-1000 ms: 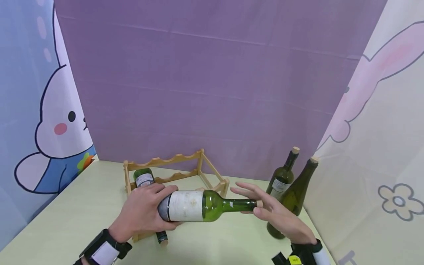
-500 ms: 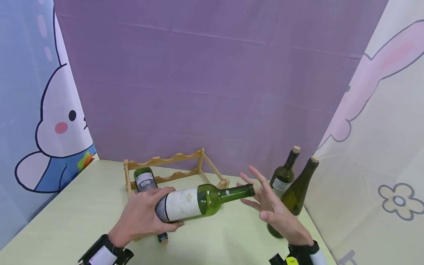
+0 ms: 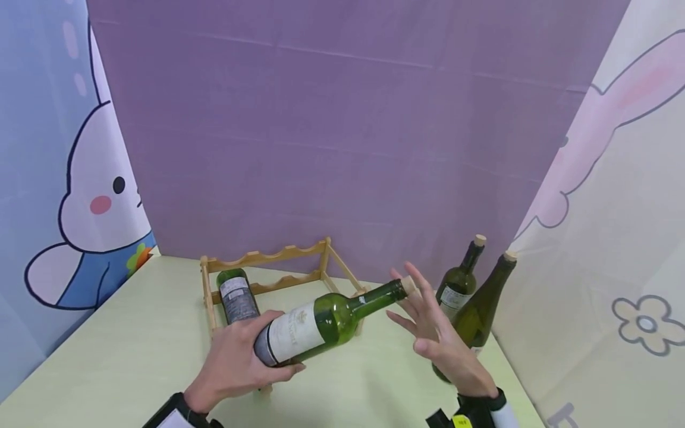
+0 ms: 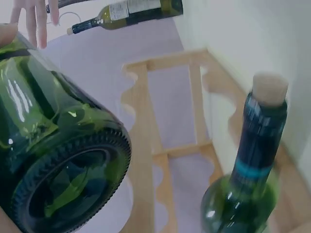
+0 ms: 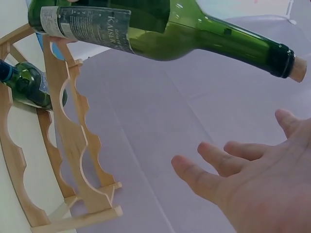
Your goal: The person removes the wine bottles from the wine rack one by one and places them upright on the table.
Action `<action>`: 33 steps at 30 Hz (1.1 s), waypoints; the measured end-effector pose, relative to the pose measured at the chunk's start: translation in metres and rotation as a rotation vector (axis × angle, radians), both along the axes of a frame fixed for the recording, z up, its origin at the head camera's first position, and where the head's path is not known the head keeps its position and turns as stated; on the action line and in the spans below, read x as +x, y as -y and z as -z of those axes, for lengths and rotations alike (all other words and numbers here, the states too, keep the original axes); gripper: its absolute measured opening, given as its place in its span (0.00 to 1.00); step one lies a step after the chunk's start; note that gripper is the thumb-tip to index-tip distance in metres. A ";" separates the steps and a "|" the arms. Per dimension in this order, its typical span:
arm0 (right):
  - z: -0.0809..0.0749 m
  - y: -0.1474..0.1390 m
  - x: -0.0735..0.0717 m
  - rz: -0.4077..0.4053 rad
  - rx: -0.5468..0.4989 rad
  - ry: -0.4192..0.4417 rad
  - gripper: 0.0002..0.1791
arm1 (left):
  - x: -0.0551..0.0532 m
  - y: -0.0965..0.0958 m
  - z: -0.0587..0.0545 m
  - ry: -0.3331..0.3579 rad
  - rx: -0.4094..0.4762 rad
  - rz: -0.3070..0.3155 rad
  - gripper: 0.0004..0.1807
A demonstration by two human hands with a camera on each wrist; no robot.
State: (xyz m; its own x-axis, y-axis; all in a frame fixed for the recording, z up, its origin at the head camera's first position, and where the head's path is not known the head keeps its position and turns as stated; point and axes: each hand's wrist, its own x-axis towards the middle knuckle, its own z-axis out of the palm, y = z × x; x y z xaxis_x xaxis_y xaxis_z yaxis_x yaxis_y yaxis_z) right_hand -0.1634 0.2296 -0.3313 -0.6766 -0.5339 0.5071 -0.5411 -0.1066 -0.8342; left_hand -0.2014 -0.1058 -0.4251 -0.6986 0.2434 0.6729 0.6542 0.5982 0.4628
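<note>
My left hand (image 3: 243, 359) grips a green wine bottle (image 3: 294, 333) by its base end, its corked neck tilted up to the right. In the left wrist view the ridged bottom of this wine bottle (image 4: 73, 179) faces the camera. My right hand (image 3: 436, 339) is spread beside the cork, fingers extended and holding nothing; in the right wrist view those fingers (image 5: 228, 167) are below the neck, apart from it. Behind the held bottle stands a wooden wine rack (image 3: 289, 255) with scalloped rails. Another corked bottle (image 3: 235, 294) lies in its left end, partly hidden by my left hand.
Two more corked bottles stand at the right of the pale table (image 3: 107, 345): a shorter labelled bottle (image 3: 455, 285) and a taller dark green bottle (image 3: 487, 303), partly behind my right hand. A purple backdrop (image 3: 342, 148) rises behind the table, with printed panels on both sides.
The held bottle has gone from level to neck-up. My right hand has left the neck area slightly, its fingers spreading and rising. The rack and other bottles have stayed put.
</note>
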 end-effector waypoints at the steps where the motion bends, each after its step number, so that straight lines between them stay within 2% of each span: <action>1: 0.001 0.001 0.000 0.002 0.003 0.000 0.57 | 0.001 -0.001 0.002 0.010 0.012 -0.001 0.38; 5: 0.004 0.007 0.001 0.009 0.006 0.021 0.56 | 0.006 -0.007 0.008 0.056 0.063 -0.011 0.39; 7: 0.004 0.010 0.001 0.007 0.002 0.030 0.56 | 0.008 -0.009 0.010 0.082 0.096 0.008 0.39; 14: 0.006 0.019 0.000 0.001 -0.016 0.054 0.56 | 0.010 -0.022 0.018 0.152 0.225 0.162 0.35; 17: 0.007 0.025 -0.002 0.030 -0.016 0.072 0.57 | 0.012 -0.029 0.021 0.228 0.272 0.223 0.31; 23: 0.006 0.043 -0.007 0.043 -0.022 0.075 0.56 | 0.017 -0.037 0.027 0.408 0.355 0.293 0.27; 31: 0.003 0.063 -0.016 0.002 -0.056 0.053 0.57 | 0.020 -0.047 0.036 0.521 0.427 0.403 0.25; 33: 0.002 0.065 -0.018 -0.007 -0.077 0.058 0.58 | 0.020 -0.049 0.037 0.529 0.434 0.430 0.24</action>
State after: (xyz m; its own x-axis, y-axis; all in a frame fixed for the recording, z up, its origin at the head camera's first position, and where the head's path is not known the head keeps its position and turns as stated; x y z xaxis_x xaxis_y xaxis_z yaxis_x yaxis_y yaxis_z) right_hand -0.1819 0.1644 -0.3336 -0.7026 -0.4995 0.5068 -0.4912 -0.1749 -0.8533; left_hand -0.1814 -0.0571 -0.4621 -0.8555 0.3566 0.3755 0.4155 0.0398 0.9087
